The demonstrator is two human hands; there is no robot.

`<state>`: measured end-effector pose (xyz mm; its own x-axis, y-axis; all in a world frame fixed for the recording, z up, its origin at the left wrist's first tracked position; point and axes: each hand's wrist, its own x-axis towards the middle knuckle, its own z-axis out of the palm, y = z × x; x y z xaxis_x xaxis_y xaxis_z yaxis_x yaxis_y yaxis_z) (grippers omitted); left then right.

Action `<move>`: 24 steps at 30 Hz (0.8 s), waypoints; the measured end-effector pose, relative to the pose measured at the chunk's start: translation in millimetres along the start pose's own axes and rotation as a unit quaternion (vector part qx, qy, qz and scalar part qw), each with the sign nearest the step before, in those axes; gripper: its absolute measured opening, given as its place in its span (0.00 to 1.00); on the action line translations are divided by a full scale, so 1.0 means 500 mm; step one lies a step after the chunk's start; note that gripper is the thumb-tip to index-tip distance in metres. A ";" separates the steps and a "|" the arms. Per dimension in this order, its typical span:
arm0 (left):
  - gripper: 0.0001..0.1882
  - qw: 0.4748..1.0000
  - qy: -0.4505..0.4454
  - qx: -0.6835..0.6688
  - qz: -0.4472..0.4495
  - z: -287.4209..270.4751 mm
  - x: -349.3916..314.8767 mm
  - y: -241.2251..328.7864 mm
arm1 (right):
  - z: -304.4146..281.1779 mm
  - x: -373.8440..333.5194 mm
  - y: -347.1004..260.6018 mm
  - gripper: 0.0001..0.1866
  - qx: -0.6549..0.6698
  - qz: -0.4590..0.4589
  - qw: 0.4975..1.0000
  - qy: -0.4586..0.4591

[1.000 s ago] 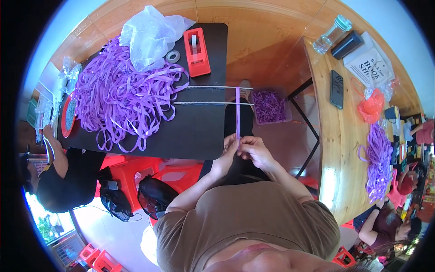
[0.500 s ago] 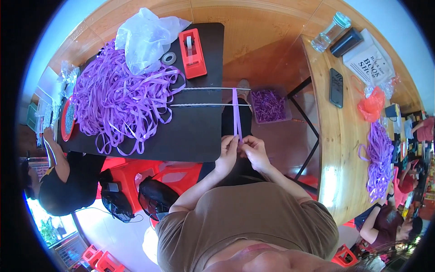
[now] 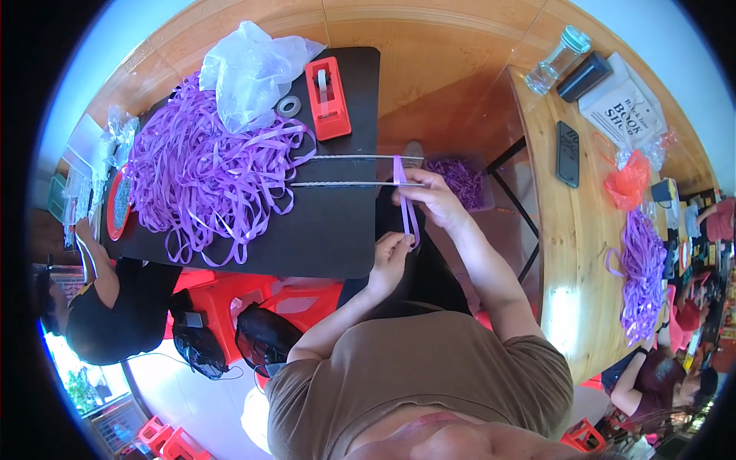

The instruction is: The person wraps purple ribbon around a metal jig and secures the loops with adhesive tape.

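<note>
A narrow purple ribbon [image 3: 409, 216] loops over two thin metal rods that stick out past the right edge of a black table. My left hand [image 3: 390, 262] pinches the ribbon's lower end below the rods. Up by the nearer rod [image 3: 353, 184], my right hand [image 3: 437, 201] has its fingers closed round the ribbon where it crosses. Its fingertips are partly hidden. The farther rod [image 3: 356, 157] carries the top of the loop. A big tangled heap of purple ribbon [image 3: 207, 169] lies on the table to the left.
On the black table [image 3: 322, 238] are a red tape dispenser [image 3: 328, 100], a tape roll [image 3: 288, 106] and a clear plastic bag [image 3: 249, 73]. A bin of purple pieces [image 3: 460, 184] stands beyond my right hand. The wooden table [image 3: 548, 230] holds a phone [image 3: 567, 153]. Another person [image 3: 115, 307] sits at left.
My right hand has left the ribbon's lower end beside my left hand and moved up to the nearer rod. My left hand still pinches the lower end, slightly lower.
</note>
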<state>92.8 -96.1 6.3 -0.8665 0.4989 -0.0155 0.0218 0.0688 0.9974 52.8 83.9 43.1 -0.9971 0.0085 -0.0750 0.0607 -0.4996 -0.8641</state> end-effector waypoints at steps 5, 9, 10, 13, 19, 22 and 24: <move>0.21 0.999 0.039 0.004 0.033 0.007 -0.005 0.001 | -0.027 0.013 -0.047 0.08 0.034 -0.190 0.964 0.181; 0.19 1.000 0.012 -0.009 0.018 0.011 0.011 0.014 | -0.050 -0.065 -0.101 0.09 -0.026 -0.273 0.946 0.175; 0.19 0.995 -0.001 -0.090 -0.032 0.016 0.021 0.023 | -0.050 -0.094 -0.104 0.07 -0.039 -0.273 0.947 0.165; 0.22 0.976 -0.030 -0.196 -0.091 0.038 0.063 0.024 | -0.025 -0.165 -0.092 0.07 -0.181 -0.273 0.928 0.177; 0.21 0.848 -0.268 -0.409 -0.204 0.071 0.097 0.033 | 0.008 -0.249 -0.066 0.09 -0.250 -0.209 0.932 0.161; 0.21 0.850 -0.317 -0.357 -0.223 0.060 0.080 0.081 | 0.009 -0.258 -0.101 0.09 -0.275 -0.211 0.925 0.154; 0.22 0.814 -0.362 -0.407 -0.203 0.051 0.074 0.052 | -0.009 -0.248 -0.104 0.09 -0.301 -0.268 0.903 0.151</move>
<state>74.3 -53.8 30.0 -0.1925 0.9764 -0.0983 -0.7851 -0.0932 0.6123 173.7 112.6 95.0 -0.8382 0.3904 0.3808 -0.3232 0.2069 -0.9234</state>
